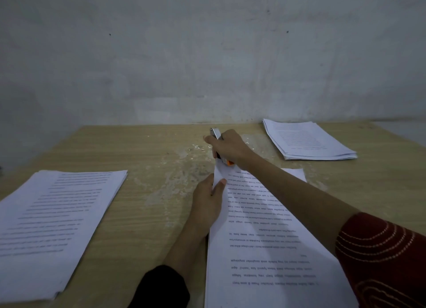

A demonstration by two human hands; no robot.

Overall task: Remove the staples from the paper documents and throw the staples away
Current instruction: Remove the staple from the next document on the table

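grip: right hand (228, 149) grips silver-and-orange staple tool (215, 132); left hand (207, 200) pinches white printed document (265, 238).
tip: hold far corner flat, lever gently.

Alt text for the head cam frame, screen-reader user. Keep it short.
A person's right hand grips a silver and orange staple tool at the far corner of a printed document, while the left hand pinches the document's edge just below it. More paper lies on the wooden table: a left stack nearby and a right stack by the wall.
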